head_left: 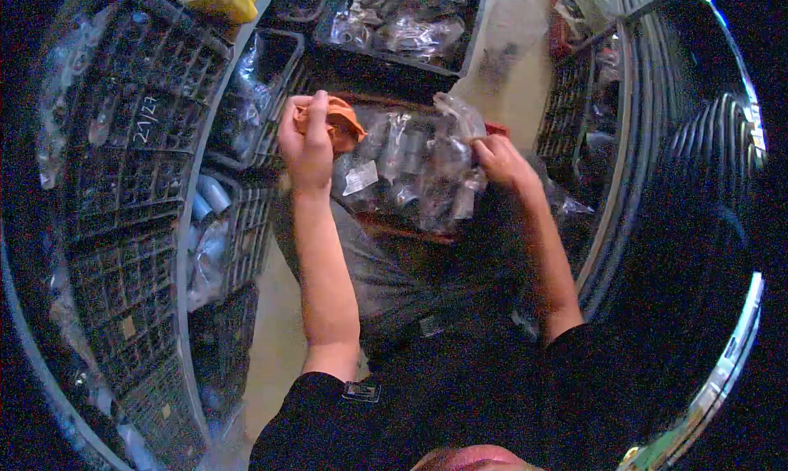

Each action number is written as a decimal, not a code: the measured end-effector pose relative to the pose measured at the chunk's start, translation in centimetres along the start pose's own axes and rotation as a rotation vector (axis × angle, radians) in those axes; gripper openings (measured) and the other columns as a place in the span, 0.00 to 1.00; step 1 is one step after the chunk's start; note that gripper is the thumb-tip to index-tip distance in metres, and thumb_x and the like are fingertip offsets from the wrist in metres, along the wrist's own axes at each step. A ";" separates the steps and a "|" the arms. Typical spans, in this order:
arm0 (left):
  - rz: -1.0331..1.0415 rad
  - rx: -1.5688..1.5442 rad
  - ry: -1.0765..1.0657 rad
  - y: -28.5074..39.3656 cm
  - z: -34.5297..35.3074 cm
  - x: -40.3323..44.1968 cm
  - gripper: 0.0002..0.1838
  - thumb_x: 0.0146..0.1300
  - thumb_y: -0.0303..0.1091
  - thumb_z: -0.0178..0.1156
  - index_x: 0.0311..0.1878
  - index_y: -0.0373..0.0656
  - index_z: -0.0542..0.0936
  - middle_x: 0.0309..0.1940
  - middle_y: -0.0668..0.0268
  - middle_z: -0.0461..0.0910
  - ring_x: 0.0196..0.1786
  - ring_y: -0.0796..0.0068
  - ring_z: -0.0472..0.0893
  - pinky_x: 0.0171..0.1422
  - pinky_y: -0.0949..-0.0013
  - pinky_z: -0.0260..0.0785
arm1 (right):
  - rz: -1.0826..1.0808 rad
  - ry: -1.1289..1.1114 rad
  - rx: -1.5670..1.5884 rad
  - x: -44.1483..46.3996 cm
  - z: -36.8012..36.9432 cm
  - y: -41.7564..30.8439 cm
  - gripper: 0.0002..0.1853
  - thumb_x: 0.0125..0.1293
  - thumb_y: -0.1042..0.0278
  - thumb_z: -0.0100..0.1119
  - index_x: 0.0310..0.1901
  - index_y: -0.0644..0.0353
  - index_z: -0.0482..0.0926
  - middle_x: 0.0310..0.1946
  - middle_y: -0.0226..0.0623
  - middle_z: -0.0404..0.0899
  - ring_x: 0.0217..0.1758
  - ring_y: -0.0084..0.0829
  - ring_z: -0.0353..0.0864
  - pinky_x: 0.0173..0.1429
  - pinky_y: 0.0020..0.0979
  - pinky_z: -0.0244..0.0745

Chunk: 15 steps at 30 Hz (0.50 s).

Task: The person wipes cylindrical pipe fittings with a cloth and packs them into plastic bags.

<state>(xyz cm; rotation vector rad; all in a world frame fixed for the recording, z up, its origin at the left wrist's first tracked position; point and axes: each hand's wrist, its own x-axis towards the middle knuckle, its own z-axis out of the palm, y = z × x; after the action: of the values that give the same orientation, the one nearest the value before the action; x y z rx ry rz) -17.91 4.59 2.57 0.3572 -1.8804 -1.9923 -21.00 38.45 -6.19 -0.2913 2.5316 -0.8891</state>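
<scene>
My left hand [309,147] is closed around a crumpled orange cloth-like thing [341,119], perhaps a glove. It is raised at the left side of a reddish crate [402,227] in front of my lap. Clear plastic bags [402,155] with grey cylindrical parts fill this crate, and a white label [359,177] lies among them. At the crate's right side, my right hand [505,163] pinches the edge of a clear plastic bag [460,130]. The fingertips of that hand are partly blurred.
A black crate [402,56] of bagged parts stands ahead. Stacked black mesh crates [139,167] line the left, one marked 21/27, with a yellow bin [234,3] above. Metal rails [628,142] and another dark crate [566,93] run along the right.
</scene>
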 end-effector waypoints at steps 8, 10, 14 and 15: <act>0.112 0.131 -0.156 1.4 4.7 -1.0 0.14 0.72 0.41 0.65 0.35 0.40 0.78 0.29 0.70 0.80 0.34 0.82 0.78 0.41 0.73 0.71 | -0.121 -0.156 -0.337 6.0 -1.1 -3.8 0.15 0.73 0.60 0.56 0.56 0.51 0.85 0.51 0.42 0.88 0.49 0.44 0.88 0.54 0.45 0.81; 0.118 0.079 -0.170 -0.8 4.5 -0.5 0.15 0.71 0.41 0.65 0.35 0.40 0.78 0.29 0.69 0.80 0.34 0.81 0.78 0.41 0.72 0.71 | -0.161 -0.180 -0.441 14.0 5.1 5.3 0.10 0.62 0.67 0.62 0.43 0.59 0.86 0.43 0.49 0.87 0.46 0.51 0.87 0.46 0.47 0.82; 0.094 0.148 -0.152 -1.6 2.4 -0.4 0.14 0.71 0.41 0.65 0.34 0.40 0.78 0.29 0.68 0.81 0.35 0.81 0.78 0.41 0.72 0.70 | -0.380 -0.122 -0.554 13.9 5.5 3.4 0.14 0.64 0.60 0.63 0.48 0.56 0.85 0.47 0.46 0.87 0.47 0.50 0.87 0.47 0.47 0.83; 0.078 0.125 -0.143 -2.2 2.0 -0.1 0.14 0.71 0.41 0.65 0.34 0.40 0.78 0.29 0.68 0.81 0.35 0.82 0.78 0.41 0.73 0.70 | -0.415 -0.059 -0.515 14.4 5.8 4.1 0.15 0.64 0.59 0.63 0.49 0.56 0.85 0.47 0.46 0.87 0.47 0.49 0.87 0.47 0.47 0.83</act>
<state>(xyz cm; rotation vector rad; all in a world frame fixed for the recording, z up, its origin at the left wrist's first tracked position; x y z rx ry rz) -18.89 6.56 0.48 0.1757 -2.0797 -1.8994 -31.19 33.71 -17.62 -1.0124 2.6508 -0.3300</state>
